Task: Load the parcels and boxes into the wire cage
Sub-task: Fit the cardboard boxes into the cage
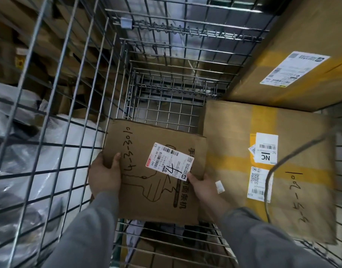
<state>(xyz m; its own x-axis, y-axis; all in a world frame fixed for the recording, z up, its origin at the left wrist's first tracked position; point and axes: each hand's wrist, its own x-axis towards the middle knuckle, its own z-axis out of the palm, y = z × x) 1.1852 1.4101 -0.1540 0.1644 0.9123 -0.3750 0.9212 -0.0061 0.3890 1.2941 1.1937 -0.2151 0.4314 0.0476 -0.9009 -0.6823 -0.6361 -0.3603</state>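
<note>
I hold a flat brown cardboard box point(145, 194) with black handwriting and a white shipping label over the inside of the wire cage point(116, 74). My left hand point(104, 175) grips its left edge, thumb on top. My right hand point(201, 186) grips its right edge near the label. To the right, inside the cage, lies a larger brown box point(294, 147) with yellow tape and white labels. Another big labelled box point(301, 45) stands behind it at the upper right.
The cage floor point(166, 111) shows as bare mesh beyond the held box. Outside the left cage wall lie white plastic-wrapped parcels point(50, 151) and stacked cardboard point(40, 35). A dark cable point(270, 178) hangs across the larger box.
</note>
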